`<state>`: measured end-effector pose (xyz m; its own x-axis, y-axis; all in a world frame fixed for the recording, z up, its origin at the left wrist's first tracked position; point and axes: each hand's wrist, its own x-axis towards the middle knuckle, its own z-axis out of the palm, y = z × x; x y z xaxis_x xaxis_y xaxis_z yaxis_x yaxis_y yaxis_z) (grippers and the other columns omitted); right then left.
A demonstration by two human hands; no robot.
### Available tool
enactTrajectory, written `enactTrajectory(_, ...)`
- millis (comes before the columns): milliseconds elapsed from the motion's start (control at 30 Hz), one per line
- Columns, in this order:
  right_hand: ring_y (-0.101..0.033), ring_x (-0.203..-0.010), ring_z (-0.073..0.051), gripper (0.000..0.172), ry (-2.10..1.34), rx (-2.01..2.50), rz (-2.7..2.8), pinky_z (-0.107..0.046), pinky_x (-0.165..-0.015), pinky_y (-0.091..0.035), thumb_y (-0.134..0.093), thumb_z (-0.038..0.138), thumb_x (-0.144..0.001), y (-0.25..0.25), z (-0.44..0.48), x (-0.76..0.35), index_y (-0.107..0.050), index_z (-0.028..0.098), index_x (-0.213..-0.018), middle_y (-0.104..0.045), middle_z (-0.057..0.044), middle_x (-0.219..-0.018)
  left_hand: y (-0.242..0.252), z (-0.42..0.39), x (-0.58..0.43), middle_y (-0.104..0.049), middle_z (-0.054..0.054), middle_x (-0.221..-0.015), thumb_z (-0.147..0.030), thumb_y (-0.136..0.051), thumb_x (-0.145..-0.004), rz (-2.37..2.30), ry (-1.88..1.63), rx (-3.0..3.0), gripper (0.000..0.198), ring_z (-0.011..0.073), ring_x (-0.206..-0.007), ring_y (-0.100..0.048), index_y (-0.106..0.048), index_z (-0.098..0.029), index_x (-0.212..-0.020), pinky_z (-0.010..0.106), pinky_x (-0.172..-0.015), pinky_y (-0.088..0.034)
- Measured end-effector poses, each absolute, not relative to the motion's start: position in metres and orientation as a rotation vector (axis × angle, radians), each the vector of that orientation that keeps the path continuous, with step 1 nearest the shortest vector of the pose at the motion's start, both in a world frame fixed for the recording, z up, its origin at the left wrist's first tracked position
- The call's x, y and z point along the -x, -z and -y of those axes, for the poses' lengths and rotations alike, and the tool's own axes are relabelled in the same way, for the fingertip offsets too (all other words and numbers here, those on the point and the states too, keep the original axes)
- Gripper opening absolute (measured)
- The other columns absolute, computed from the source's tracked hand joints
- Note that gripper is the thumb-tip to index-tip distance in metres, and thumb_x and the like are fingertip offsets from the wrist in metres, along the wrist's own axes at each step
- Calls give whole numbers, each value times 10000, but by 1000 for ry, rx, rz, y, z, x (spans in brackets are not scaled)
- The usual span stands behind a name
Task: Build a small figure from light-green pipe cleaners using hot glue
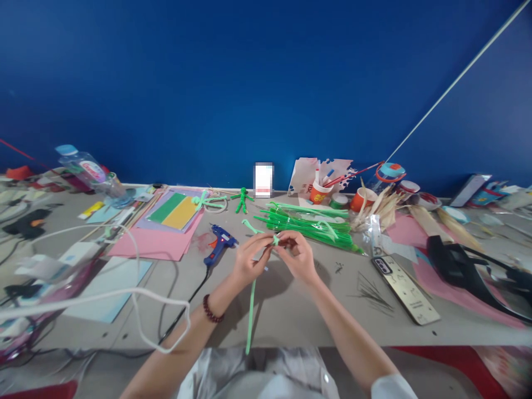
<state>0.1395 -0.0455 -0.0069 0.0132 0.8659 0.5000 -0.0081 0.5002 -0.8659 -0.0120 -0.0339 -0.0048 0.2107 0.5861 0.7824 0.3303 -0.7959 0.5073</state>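
Blue wall (249,83) is seen behind the cluttered surface (316,310). A green pipe cleaner (251,310) is pinched in the closed grip of left hand (248,260) and right hand (300,256). Twisting seems in hand, for which a steady pinch is needed.

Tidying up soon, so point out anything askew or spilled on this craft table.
The clear plastic water bottle at far left leans steeply instead of standing. Beside the gold phone, thin dark strands lie scattered on the grey table.

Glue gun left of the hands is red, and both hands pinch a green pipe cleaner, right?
No: the head view shows the glue gun is blue. It lies left of the left hand and right hand, which both pinch the green pipe cleaner.
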Motion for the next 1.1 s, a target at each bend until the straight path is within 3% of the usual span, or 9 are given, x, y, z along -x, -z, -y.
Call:
enactTrajectory(300,-638,-799,-172,53,-492,946,1513,-291,-691,-542,-606,184,-781,7,48,-138,-616,208,-827,-664,-60,-862,12,34,12,-690,90,-945,-127,-536,-820,-933,-1690,-2235,157,171,-900,-653,-642,-172,-927,312,-804,-547)
enactTrajectory(567,-619,-720,-167,126,-230,1006,1577,-298,-672,-523,-540,144,-798,4,53,-134,-625,225,-845,-661,-48,-799,14,35,9,-665,99,-994,-101,-536,-807,-938,-1723,-2363,174,173,-917,-635,-624,-182,-934,320,-793,-541)
enactTrajectory(1100,-614,-696,-161,114,-247,1008,1572,-282,-640,-507,-527,142,-793,0,51,-136,-607,222,-787,-658,-41,-756,8,35,10,-667,96,-980,-151,-533,-828,-944,-1660,-2262,136,177,-926,-638,-632,-173,-920,325,-823,-541)
